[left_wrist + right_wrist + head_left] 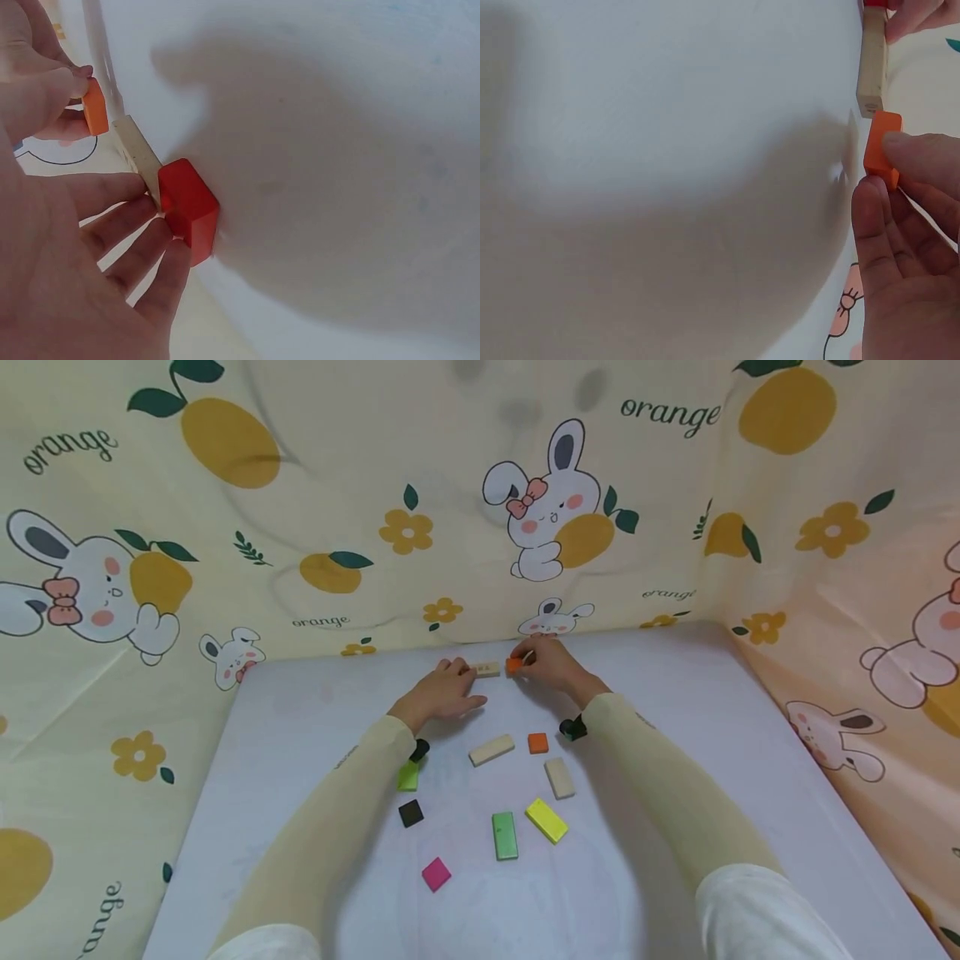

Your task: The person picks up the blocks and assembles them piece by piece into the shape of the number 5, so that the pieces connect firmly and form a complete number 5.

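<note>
At the far edge of the table, my right hand pinches an orange block between thumb and fingers. The orange block is close to the end of a natural wood block. My left hand has its fingers extended, their tips touching a red block and the near end of the wood block in the left wrist view. That red block sits against the wood block's other end. In the head view the left hand hides it.
Nearer the body lie two more wood blocks, a small orange block, a yellow block, a green block, a light green block, a black block and a pink block. A printed curtain hangs behind.
</note>
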`<state>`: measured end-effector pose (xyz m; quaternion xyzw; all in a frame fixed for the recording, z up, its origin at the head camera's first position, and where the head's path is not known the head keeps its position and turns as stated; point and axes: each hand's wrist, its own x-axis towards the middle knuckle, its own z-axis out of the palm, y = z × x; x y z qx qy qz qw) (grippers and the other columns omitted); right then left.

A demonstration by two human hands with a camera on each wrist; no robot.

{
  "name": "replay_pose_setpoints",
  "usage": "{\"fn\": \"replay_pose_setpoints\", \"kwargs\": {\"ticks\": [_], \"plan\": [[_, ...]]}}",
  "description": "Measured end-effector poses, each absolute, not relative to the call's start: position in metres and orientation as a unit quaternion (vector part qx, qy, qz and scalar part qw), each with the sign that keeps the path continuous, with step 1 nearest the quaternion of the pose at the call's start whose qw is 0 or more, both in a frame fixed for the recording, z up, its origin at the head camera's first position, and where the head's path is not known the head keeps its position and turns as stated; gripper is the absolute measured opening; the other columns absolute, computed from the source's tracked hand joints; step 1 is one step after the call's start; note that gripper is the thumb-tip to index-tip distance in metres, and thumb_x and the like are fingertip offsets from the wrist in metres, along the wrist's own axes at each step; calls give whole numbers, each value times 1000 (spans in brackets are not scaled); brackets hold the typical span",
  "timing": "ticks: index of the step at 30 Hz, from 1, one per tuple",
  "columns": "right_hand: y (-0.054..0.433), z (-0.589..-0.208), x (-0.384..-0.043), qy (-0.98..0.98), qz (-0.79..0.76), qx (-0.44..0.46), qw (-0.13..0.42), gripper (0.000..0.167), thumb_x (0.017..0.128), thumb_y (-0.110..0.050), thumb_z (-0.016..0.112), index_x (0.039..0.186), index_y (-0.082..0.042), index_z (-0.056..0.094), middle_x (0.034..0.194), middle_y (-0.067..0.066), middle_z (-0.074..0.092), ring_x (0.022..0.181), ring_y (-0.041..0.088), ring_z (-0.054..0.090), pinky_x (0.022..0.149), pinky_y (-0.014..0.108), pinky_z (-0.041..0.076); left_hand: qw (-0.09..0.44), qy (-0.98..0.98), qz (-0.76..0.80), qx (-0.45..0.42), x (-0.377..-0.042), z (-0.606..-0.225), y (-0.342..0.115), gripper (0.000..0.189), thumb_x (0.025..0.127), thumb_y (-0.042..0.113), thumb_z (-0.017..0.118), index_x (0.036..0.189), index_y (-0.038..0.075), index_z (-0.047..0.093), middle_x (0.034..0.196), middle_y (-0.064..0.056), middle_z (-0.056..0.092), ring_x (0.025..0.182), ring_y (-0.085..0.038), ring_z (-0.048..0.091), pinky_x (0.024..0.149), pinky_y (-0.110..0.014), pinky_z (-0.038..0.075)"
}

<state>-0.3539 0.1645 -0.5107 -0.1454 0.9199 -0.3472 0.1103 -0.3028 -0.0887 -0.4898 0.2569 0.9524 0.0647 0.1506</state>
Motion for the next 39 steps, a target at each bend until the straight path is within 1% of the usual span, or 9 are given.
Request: {"fn": "replay_pose_setpoints", "kwargs": {"ticks": [4, 9, 14, 18, 22, 32, 39], "plan": [[161, -512, -354, 920, -345, -148, 114, 35, 99, -13, 82, 132, -7, 75, 126, 9, 71, 106, 27, 64, 93, 41, 56, 157, 952, 68, 255, -304, -491, -89, 67, 110, 52, 59, 159, 7, 52, 155, -13, 47, 137, -32, 43, 115, -46, 44], [158, -513, -356, 920, -339, -152, 120, 35, 99, -16, 83, 132, -8, 75, 125, 8, 70, 107, 26, 64, 93, 39, 56, 172, 951, 63, 247, -305, -493, -89, 67, 110, 53, 58, 160, 8, 51, 155, -12, 45, 135, -31, 42, 115, -45, 43], [155, -515, -357, 920, -338, -157, 120, 35, 98, -17, 84, 131, -7, 75, 123, 8, 71, 105, 28, 63, 90, 40, 56, 163, 952, 67, 250, -301, -490, -88, 66, 109, 52, 60, 157, 6, 54, 153, -12, 47, 132, -30, 43, 112, -43, 45], [152, -518, -358, 921, -335, -156, 121, 35, 98, -18, 84, 131, -7, 75, 121, 7, 72, 105, 27, 63, 92, 41, 55, 160, 953, 65, 250, -300, -490, -88, 66, 109, 53, 60, 156, 6, 55, 151, -11, 48, 130, -29, 44, 111, -42, 45], [150, -519, -357, 922, -336, -156, 117, 34, 97, -17, 85, 129, -6, 76, 119, 8, 72, 105, 28, 64, 95, 42, 54, 160, 953, 63, 251, -301, -491, -88, 67, 109, 53, 60, 156, 6, 55, 151, -11, 47, 130, -29, 43, 110, -42, 45], [149, -519, -355, 921, -341, -144, 122, 32, 98, -9, 80, 130, -5, 75, 122, 9, 71, 106, 27, 64, 93, 42, 54, 162, 951, 71, 254, -302, -489, -88, 64, 110, 51, 59, 155, 5, 56, 152, -12, 47, 131, -30, 43, 111, -44, 45], [148, -518, -358, 923, -335, -143, 127, 33, 99, -9, 80, 131, -7, 75, 124, 8, 70, 107, 26, 63, 96, 41, 54, 178, 951, 54, 248, -313, -496, -87, 68, 109, 55, 58, 158, 8, 54, 153, -10, 45, 131, -28, 42, 111, -42, 44]]}}
